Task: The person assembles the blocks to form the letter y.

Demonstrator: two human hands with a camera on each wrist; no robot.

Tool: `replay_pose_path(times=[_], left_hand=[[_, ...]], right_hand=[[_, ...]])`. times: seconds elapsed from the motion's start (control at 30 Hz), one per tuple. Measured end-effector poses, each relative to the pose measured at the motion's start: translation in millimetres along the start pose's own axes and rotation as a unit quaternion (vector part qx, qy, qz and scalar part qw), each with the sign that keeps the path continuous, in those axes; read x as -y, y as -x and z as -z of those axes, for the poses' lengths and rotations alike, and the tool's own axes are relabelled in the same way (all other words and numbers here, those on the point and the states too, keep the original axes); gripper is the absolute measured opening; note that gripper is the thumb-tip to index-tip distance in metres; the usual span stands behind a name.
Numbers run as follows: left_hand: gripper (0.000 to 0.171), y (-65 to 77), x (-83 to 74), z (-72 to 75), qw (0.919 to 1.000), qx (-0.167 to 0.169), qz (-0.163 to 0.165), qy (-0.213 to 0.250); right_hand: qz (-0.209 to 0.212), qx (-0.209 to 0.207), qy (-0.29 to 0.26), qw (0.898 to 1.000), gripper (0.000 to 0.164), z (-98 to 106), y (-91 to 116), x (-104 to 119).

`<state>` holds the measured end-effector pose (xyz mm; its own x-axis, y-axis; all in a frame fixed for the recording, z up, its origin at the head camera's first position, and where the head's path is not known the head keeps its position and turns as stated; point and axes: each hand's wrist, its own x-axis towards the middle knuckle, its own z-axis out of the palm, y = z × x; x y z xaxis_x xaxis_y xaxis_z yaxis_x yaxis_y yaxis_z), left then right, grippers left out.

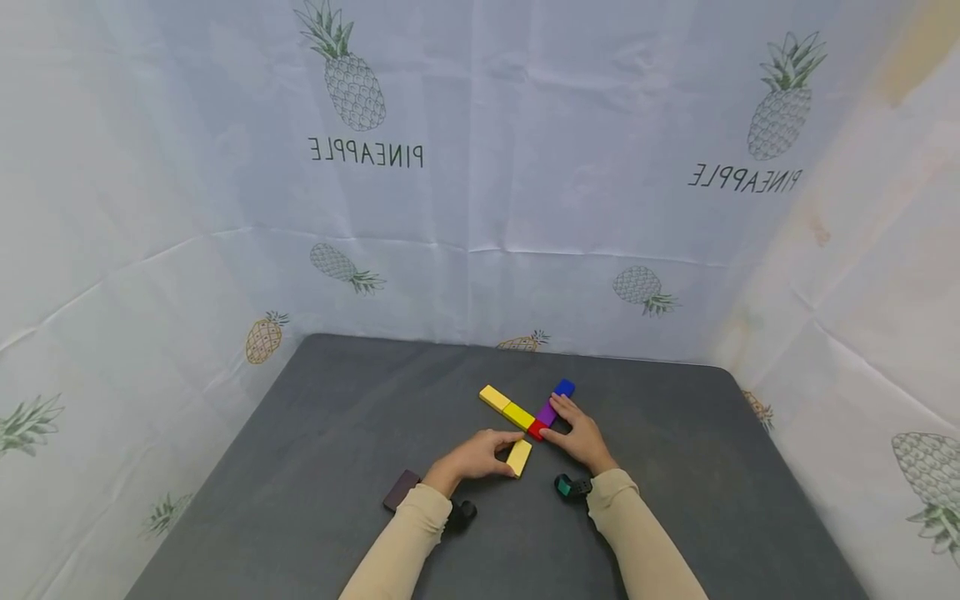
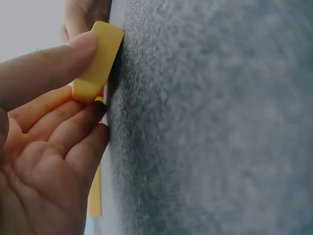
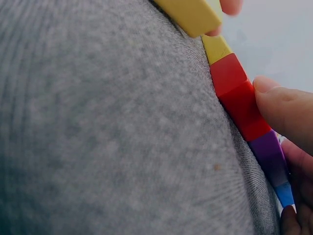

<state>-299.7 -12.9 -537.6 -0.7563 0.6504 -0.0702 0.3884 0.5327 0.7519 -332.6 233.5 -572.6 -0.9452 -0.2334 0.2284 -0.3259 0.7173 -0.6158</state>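
Note:
My left hand point(image 1: 474, 457) pinches a pale yellow block point(image 1: 518, 459) between thumb and fingers; in the left wrist view this block point(image 2: 100, 61) stands tilted close to the grey tabletop. My right hand point(image 1: 579, 435) lies along a bent row of blocks. Its thumb touches the red block point(image 3: 243, 108) at the corner, and its other fingers rest by the purple block point(image 1: 547, 414). Beyond the purple one is a blue block point(image 1: 564, 387). From the red corner, a bright yellow block point(image 1: 518, 415) and a paler yellow block point(image 1: 494, 397) run off to the left.
A dark brown flat rectangular object point(image 1: 401, 490) lies beside the left wrist, partly hidden by it. Black devices are strapped to both wrists. The dark grey table point(image 1: 337, 417) ends at a hanging white cloth point(image 1: 510, 292) printed with pineapples.

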Motion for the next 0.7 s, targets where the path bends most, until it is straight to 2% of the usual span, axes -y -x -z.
replay_pose_path(times=[0.27, 0.7], left_hand=[[0.064, -5.0, -3.1, 2.0, 0.9981, 0.011, 0.015, -0.058], [0.054, -10.6, -5.5, 1.7, 0.9971, -0.003, 0.019, -0.074]], right_hand=[[-0.013, 0.012, 0.001, 1.000, 0.075, 1.0, -0.3, 0.8], [-0.019, 0.020, 0.000, 1.000, 0.077, 1.9, 0.1, 1.7]])
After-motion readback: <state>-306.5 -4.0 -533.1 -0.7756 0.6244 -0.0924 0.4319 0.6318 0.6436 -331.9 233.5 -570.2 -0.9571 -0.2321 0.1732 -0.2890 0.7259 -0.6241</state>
